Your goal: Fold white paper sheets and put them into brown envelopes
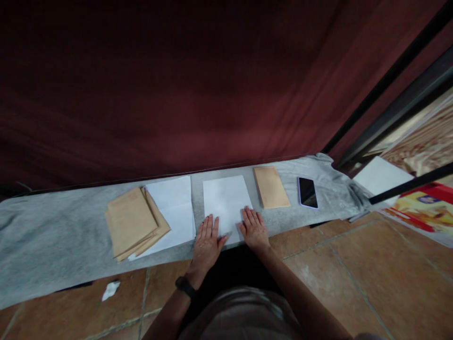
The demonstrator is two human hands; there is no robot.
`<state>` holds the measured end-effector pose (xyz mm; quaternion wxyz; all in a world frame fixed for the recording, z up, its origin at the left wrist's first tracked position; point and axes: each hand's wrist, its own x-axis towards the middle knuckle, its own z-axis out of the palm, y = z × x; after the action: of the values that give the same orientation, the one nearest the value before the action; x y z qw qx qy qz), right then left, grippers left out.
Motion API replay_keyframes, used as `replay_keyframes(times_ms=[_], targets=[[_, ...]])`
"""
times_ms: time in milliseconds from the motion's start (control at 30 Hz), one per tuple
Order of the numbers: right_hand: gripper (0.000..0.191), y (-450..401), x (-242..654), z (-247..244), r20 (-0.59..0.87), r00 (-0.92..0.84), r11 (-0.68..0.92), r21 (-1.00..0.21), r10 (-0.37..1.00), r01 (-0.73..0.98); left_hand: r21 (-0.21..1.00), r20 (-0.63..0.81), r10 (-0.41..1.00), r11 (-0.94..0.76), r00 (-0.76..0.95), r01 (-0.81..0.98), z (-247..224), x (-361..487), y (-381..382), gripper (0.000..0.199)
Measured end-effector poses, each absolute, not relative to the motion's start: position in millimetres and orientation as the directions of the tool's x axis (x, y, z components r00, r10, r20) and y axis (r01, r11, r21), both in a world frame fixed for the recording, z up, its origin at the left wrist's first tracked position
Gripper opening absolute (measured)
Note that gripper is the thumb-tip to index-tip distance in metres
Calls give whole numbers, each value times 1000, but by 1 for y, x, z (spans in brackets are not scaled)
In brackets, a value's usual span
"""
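Observation:
A white sheet of paper (pixel 226 198) lies in front of me on the grey cloth. My left hand (pixel 207 243) rests flat at its lower left edge, fingers stretched out. At the lower right edge my right hand (pixel 255 229) lies palm down with its fingers extended. Neither hand grips anything. To the left, more white paper (pixel 175 203) sits partly under a loose stack of brown envelopes (pixel 132 217). A single brown envelope (pixel 271 187) lies flat on the right, apart from my right hand.
A phone (pixel 307 192) with a dark screen lies right of the single envelope. The grey cloth (pixel 53 226) covers a narrow surface along a dark red wall (pixel 177 118). A crumpled white scrap (pixel 111 290) is on the tiled floor. A red and yellow package (pixel 426 208) stands at far right.

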<state>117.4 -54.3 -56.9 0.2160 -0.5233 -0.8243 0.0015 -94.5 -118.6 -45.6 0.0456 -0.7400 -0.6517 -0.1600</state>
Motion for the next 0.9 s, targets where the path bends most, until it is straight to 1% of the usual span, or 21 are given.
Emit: replay_keyframes(times_ms=[133, 233, 333, 433, 533, 600, 767, 900], targets=[[55, -56, 153, -56, 334, -334, 420, -231, 881, 878, 96, 263, 942, -241, 209, 966, -43, -102, -131, 73], [54, -61, 165, -53, 339, -314, 405, -242, 887, 882, 64, 241, 940, -265, 243, 962, -41, -100, -135, 67], [54, -67, 159, -47, 349, -385, 480, -250, 855, 841, 50, 227, 943, -262, 245, 964, -39, -94, -130, 60], [52, -70, 143, -42, 346, -448, 540, -242, 824, 806, 57, 208, 939, -291, 274, 955, -37, -92, -121, 56], [48, -71, 127, -39, 334, -423, 511, -247, 842, 823, 77, 185, 934, -324, 306, 943, -35, -98, -115, 52], [48, -71, 119, -36, 322, -435, 519, -254, 841, 816, 91, 175, 931, -339, 320, 936, -33, -102, -114, 50], [47, -73, 97, -26, 312, -462, 542, -255, 830, 801, 107, 195, 926, -348, 324, 931, -26, -86, -118, 55], [48, -73, 88, -28, 269, -497, 560, -261, 825, 787, 124, 211, 925, -345, 315, 930, -33, -58, -119, 55]])
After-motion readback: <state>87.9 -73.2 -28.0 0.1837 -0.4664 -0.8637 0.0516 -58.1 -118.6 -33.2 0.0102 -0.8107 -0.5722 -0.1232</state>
